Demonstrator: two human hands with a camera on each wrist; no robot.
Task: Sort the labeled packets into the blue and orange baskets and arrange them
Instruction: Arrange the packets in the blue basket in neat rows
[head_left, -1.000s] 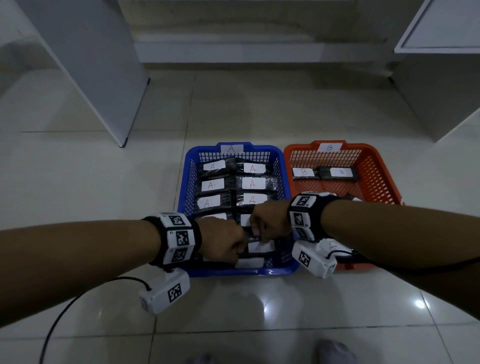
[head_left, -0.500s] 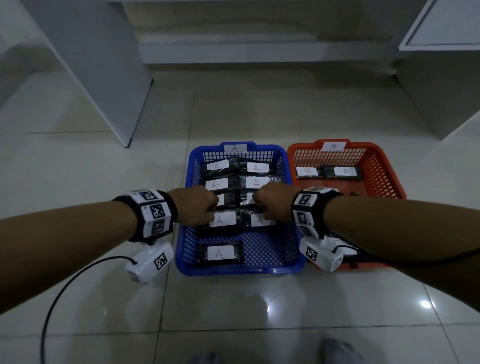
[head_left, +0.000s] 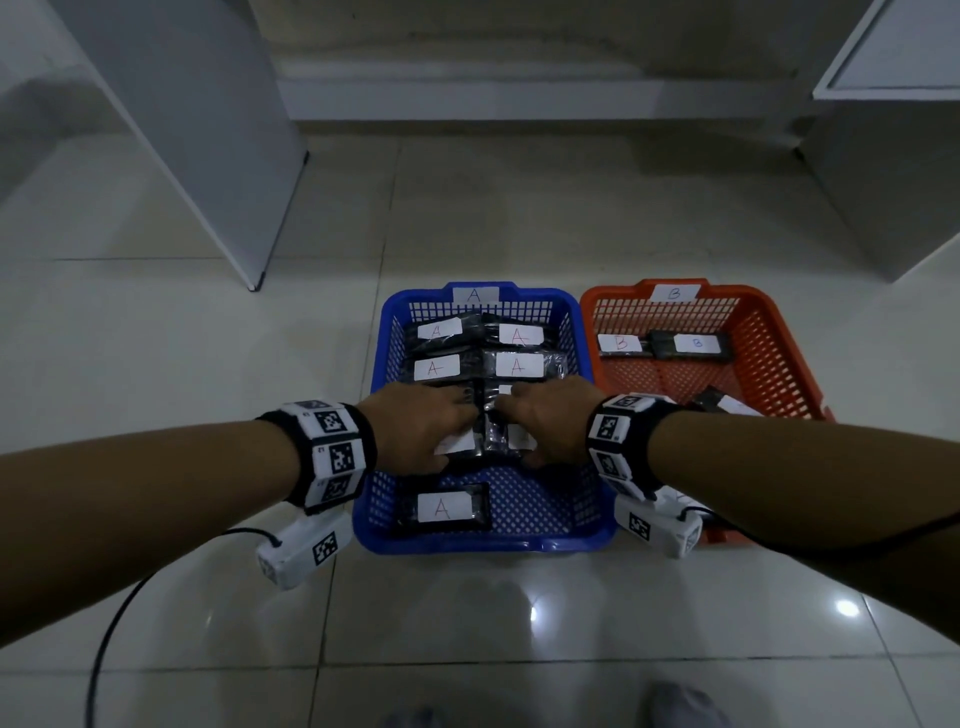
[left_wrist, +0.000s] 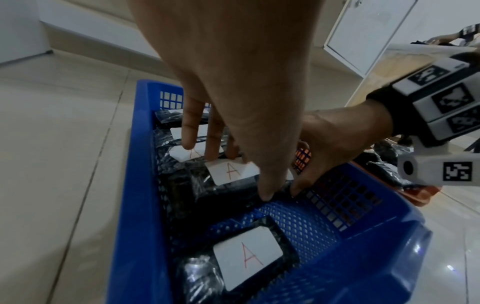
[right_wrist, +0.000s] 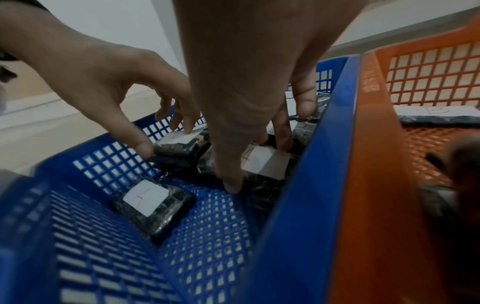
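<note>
In the centre of the head view, we press our left hand (head_left: 423, 428) and right hand (head_left: 545, 423), fingers spread, onto black plastic packets with white "A" labels (head_left: 488, 441) inside the blue plastic mesh basket (head_left: 483, 543). One "A" packet (head_left: 444, 509) lies alone below them. The orange plastic mesh basket (head_left: 769, 338), right, holds "B" packets (head_left: 696, 344).

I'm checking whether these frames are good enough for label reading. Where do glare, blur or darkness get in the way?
Head view: dim, with ceiling-light glare on the floor tiles; the loose A packet reads clearly. Left wrist view: sharp A labels, left hand blocks much. Right wrist view: dark and soft, orange basket wall blurred, labels barely legible.
</note>
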